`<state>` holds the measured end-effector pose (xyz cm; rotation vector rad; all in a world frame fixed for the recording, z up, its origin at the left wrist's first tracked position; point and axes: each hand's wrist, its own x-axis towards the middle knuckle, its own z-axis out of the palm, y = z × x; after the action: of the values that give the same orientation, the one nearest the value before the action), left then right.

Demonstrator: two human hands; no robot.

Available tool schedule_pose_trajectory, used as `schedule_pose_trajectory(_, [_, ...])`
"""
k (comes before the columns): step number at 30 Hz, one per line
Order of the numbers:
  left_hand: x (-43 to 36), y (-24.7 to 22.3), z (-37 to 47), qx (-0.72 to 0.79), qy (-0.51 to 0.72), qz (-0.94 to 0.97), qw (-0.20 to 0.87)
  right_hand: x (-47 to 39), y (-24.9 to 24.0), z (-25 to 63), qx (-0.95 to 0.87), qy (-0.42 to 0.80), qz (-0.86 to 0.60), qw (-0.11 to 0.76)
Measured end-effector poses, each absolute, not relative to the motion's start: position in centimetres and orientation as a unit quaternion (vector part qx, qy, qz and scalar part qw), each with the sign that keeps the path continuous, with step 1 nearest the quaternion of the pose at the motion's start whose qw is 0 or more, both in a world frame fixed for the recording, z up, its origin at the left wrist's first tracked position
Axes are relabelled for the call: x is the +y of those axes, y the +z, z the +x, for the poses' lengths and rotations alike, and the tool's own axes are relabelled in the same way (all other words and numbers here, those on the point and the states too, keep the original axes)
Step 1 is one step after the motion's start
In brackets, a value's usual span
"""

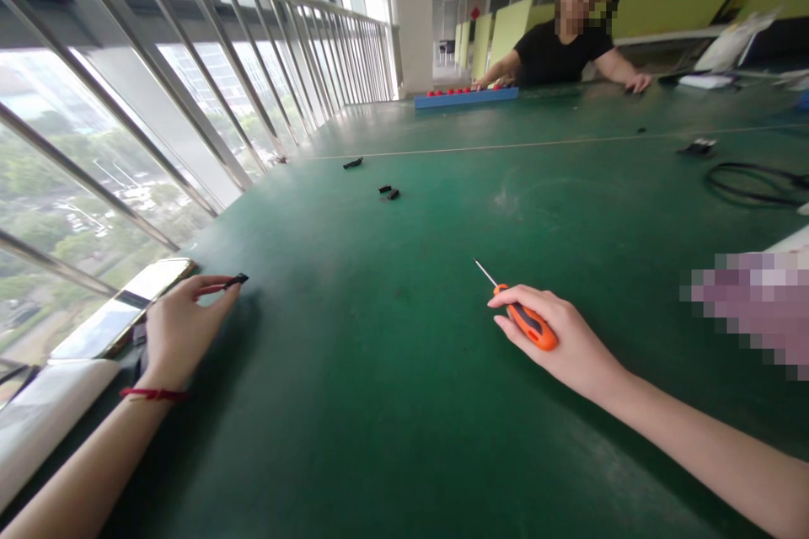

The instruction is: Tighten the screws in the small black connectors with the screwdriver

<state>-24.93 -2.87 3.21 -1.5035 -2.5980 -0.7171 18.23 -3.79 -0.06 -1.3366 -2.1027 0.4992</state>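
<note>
Between the thumb and fingertips of my left hand (183, 324) is a small black part (236, 280), too small to name more exactly. This hand is at the left side of the green table, beside a phone (136, 303). My right hand (556, 328) is closed round a screwdriver (532, 327) with an orange and dark grey handle. Its thin metal shaft points up and to the left, away from me. Farther off on the table lie small black pieces (389, 192) and another black piece (353, 162).
A metal railing (221, 42) runs along the table's left edge. Across the green table (379, 354) sits a person (556, 50) in black, one hand near a blue strip with red knobs (466, 98). At the right lie a coiled black cable (752, 185) and a black connector-like piece (698, 148).
</note>
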Motion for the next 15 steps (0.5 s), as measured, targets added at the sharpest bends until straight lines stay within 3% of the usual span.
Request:
schedule_pose_trajectory(8, [1.1,3.2,-11.5,-0.621,-0.325,-0.691,-0.177,-3.8,0.0,18.3,-0.768,0.226,-0.505,0.323])
schedule_pose_trajectory(15, [3.8,1.3,-1.1,-0.449,-0.343,-0.793,-0.231,-4.0,0.4,18.3,-0.711,0.254,-0.514,0.407])
